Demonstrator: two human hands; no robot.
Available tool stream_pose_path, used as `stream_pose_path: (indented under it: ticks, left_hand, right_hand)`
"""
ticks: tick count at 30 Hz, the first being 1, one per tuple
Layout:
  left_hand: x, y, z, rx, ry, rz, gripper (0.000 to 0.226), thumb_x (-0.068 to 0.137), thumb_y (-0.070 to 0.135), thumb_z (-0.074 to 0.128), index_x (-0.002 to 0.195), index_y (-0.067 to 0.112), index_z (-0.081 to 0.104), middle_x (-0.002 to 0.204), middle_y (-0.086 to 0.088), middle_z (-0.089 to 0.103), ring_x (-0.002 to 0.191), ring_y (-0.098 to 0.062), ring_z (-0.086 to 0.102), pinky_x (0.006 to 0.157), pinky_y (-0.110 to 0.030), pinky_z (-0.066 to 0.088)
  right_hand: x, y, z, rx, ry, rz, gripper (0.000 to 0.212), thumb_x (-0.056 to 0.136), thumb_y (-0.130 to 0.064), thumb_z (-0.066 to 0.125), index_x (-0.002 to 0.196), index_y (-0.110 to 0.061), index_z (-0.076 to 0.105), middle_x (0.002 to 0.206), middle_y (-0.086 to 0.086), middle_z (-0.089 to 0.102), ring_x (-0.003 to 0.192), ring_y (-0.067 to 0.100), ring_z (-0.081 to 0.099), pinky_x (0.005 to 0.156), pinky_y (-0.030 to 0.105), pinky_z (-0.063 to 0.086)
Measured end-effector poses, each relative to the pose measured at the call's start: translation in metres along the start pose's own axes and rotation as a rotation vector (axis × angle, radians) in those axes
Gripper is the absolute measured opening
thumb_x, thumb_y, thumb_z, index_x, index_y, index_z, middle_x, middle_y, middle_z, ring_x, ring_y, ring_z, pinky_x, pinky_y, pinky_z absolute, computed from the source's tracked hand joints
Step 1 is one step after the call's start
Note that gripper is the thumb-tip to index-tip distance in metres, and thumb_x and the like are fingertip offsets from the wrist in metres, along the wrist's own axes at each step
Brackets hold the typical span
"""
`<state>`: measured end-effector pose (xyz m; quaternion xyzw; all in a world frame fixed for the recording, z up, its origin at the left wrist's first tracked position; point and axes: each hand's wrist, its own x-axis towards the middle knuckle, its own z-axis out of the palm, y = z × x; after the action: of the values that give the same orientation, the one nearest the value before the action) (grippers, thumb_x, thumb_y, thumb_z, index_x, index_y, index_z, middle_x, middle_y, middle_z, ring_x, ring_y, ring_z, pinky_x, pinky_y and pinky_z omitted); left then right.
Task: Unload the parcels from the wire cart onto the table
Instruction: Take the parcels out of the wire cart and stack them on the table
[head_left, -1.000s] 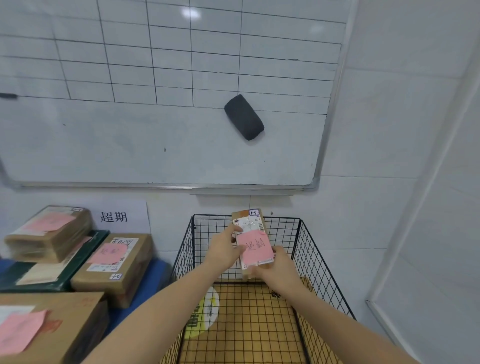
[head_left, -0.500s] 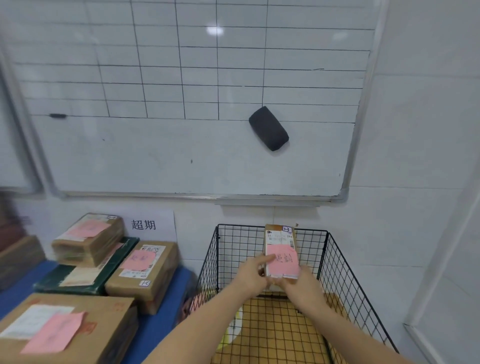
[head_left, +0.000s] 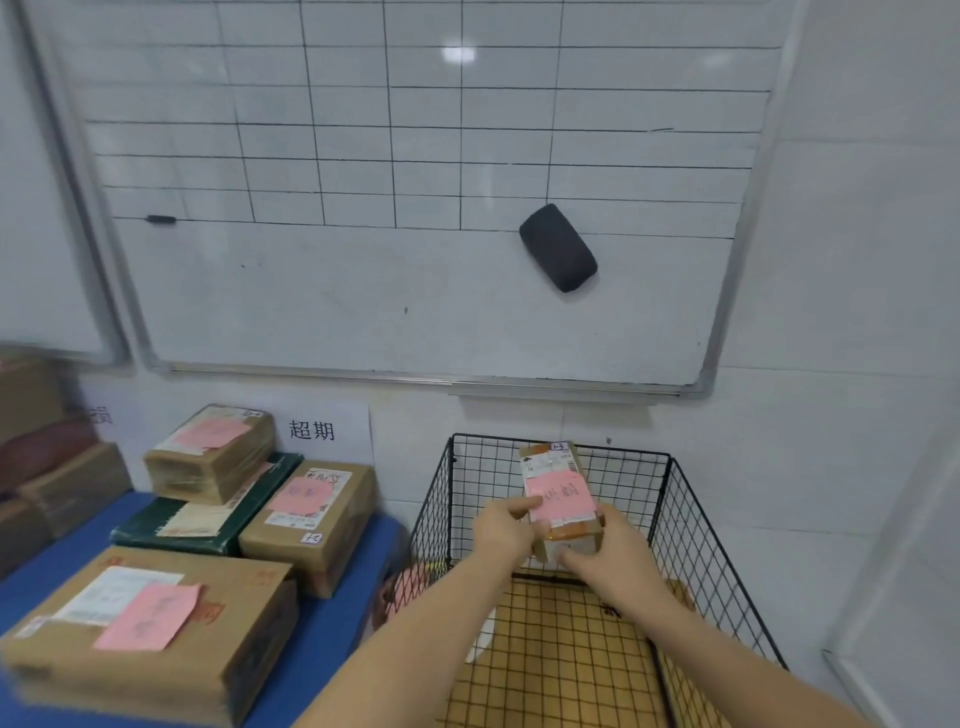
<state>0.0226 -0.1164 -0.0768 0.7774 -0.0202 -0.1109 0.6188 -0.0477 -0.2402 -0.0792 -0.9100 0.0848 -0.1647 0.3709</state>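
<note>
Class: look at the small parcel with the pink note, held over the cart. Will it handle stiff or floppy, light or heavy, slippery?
Likely stiff: the parcel is a cardboard box with straight edges. Probably light: the left hand and right hand grip only its near end, yet its far end juts out unsupported. Perhaps slippery: its wrapping looks glossy.

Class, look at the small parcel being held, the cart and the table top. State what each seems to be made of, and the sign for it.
Small parcel: brown cardboard, glossy where clear tape seems wrapped round it; pink paper note on top. Wire cart: thin black wire mesh, probably coated metal. Table: matte blue top, cloth or laminate, cannot tell.
</note>
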Motion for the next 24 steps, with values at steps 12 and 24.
stream_pose_path:
  ticks: [12,24]
  left_hand:
    - [-0.013,0.002,0.02,-0.072,0.017,-0.081,0.04,0.088,0.007,0.063,0.124,0.022,0.06,0.123,-0.006,0.06,0.09,-0.019,0.065,0.076,-0.036,0.059]
    - [-0.024,0.005,0.028,-0.162,0.114,-0.102,0.04,0.087,0.004,0.064,0.125,0.016,0.059,0.128,-0.01,0.058,0.096,-0.022,0.066,0.076,-0.036,0.059]
  right_hand:
    - [-0.004,0.013,-0.009,-0.072,0.009,0.004,0.051,0.082,-0.025,0.069,0.128,-0.02,0.049,0.119,-0.004,0.057,0.101,0.01,0.058,0.08,0.02,0.051]
    - [-0.009,0.012,-0.026,-0.258,-0.035,-0.133,0.06,0.081,-0.037,0.068,0.134,-0.023,0.044,0.126,-0.006,0.052,0.115,0.012,0.051,0.093,0.029,0.049]
